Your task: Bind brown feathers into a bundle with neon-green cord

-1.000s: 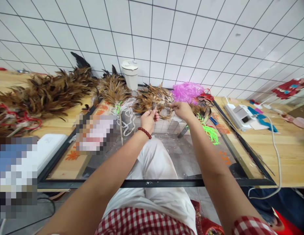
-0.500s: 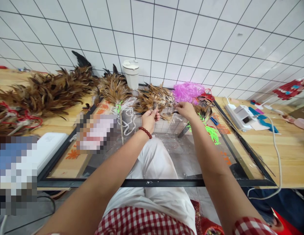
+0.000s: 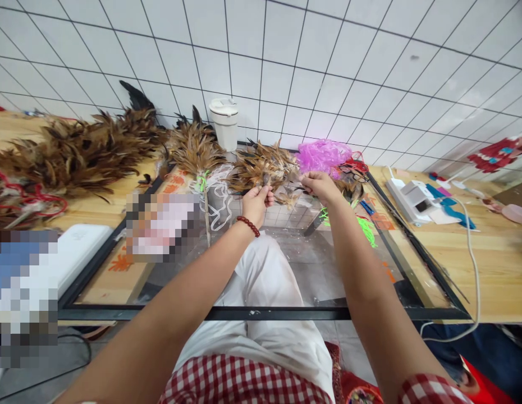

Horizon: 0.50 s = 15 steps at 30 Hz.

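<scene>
Brown feathers lie in a loose pile on the glass tabletop, and both my hands are at its near side. My left hand, with a red bead bracelet at the wrist, is closed in a pinch; a small grey-brown feather tip shows above its fingers. Just right of the pile, my right hand is pinched too, with a pale brown feather at its fingertips, partly lost against the pile. Left of these stands a bundle of brown feathers on a stick, tied with green string.
A white lidded cup stands by the tiled wall. A pink plastic bag and bright green strings lie on the right. Large feather bundles cover the left table. Further right sit a white power strip and cable. White string lies loose.
My right hand has shifted slightly right and turned, and its fingertips have lifted a little from the feathers. My left hand keeps its pinch in nearly the same place.
</scene>
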Tool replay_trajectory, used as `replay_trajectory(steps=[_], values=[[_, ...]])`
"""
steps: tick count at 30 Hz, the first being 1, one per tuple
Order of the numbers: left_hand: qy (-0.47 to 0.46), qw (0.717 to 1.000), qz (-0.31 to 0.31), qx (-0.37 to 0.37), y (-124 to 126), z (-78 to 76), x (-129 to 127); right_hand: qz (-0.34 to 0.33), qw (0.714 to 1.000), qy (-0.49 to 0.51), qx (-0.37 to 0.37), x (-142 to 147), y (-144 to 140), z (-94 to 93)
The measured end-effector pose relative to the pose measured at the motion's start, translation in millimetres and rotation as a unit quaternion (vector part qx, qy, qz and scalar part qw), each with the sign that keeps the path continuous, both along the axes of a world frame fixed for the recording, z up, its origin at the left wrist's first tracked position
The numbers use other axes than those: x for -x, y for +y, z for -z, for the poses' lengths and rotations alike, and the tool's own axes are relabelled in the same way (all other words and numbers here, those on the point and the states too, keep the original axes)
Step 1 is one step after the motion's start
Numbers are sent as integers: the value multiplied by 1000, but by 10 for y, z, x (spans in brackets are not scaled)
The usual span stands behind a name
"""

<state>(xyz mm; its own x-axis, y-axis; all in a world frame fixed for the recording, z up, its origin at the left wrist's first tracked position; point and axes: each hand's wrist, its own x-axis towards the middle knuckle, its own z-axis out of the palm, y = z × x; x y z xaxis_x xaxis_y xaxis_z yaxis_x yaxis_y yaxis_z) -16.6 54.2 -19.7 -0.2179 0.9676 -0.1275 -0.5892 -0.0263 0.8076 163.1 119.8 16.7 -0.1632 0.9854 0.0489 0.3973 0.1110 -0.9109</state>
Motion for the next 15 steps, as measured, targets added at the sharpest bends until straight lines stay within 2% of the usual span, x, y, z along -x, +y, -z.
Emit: replay_trajectory(steps=[3, 6, 10, 13, 15], values=[[-3, 1000, -1, 0, -1, 4, 2, -129, 980, 127, 84, -86, -94, -163], [-6, 1000, -6, -4, -4, 3, 6, -174, 974, 92, 109, -100, -136, -195], [-12, 1000, -19, -2, 2, -2, 8, -152, 976, -137, 70, -73, -82, -132], [-15, 1000, -21, 3, 10, -4, 5, -55, 952, -296, -56, -42, -57, -134], [-16, 1000, -21, 5, 12, -3, 2, -26, 932, -338, -130, 4, -80, -163]])
